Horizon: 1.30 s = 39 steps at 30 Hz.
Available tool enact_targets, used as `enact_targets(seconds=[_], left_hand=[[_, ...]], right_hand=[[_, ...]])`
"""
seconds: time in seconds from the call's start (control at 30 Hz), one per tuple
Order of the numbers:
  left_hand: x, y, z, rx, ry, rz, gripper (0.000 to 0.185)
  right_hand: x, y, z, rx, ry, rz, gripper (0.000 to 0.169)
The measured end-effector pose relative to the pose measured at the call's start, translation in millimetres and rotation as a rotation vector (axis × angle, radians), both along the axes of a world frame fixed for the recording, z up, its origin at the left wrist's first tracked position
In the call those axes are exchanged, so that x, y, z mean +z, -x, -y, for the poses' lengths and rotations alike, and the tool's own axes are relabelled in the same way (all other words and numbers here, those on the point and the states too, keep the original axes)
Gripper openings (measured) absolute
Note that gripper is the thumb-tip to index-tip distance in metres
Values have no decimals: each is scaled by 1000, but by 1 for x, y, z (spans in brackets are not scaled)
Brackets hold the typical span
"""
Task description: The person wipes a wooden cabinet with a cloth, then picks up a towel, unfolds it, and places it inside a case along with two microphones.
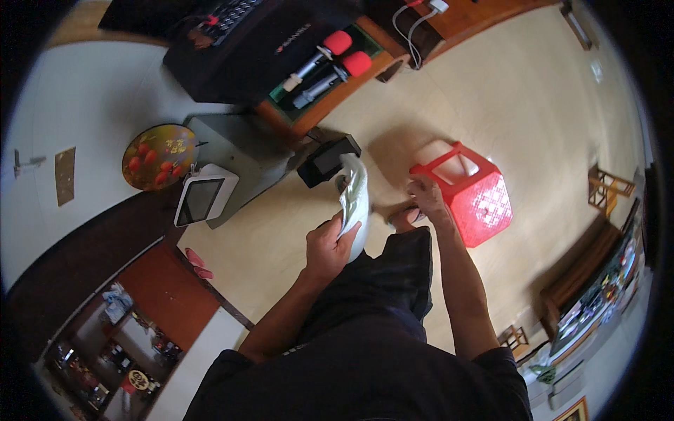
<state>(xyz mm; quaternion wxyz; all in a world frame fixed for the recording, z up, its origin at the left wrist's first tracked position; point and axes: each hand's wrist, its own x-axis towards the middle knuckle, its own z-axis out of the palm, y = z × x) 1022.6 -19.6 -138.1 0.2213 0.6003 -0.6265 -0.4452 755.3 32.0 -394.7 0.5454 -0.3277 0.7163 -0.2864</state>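
Note:
My left hand [329,250] grips a pale green, soft, folded thing [357,202], a cloth or a bag; I cannot tell which. Its upper end flops over in front of my body, above my dark shorts. To the right, my right hand [427,197] is at the near side of a red plastic stool [485,208], its fingers curled by one corner of the frame. Whether those fingers grip the stool is unclear. Through the stool's open side shows a whitish object [447,163], too blurred to name.
Ahead stands a wooden cabinet [316,118] with two red-topped microphones [326,68] and a black speaker [242,58]. A black box [329,160] is on the floor. Leftward are a white device with a dark screen [205,194], a round hand fan [160,157] and pink slippers [199,263].

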Motion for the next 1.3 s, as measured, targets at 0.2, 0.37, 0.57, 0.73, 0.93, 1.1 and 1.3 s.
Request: enact_targets(seconds=[0.2,0.37,0.57,0.73,0.93,1.1,1.3], left_hand=[[-5,-73,19,219,-7,75,26],[-5,-103,36,446,-18,155,22],[-2,-98,60,704,-91,133,21],[-4,-83,83,950,-139,31,23],[-2,-77,103,1045,-211,-19,29],[-2,-87,100,1007,-240,-32,30],[-5,-101,93,1021,-246,-13,29]], right_hand=[[20,-60,111,266,125,-7,33],[55,-119,221,-57,-142,440,31],[-1,-167,304,-152,-306,561,31],[-35,-182,334,-351,-491,501,30],[-77,-176,363,-543,-474,474,42],[-114,-180,362,-695,-424,409,30],[-110,-186,348,-791,-192,690,20]])
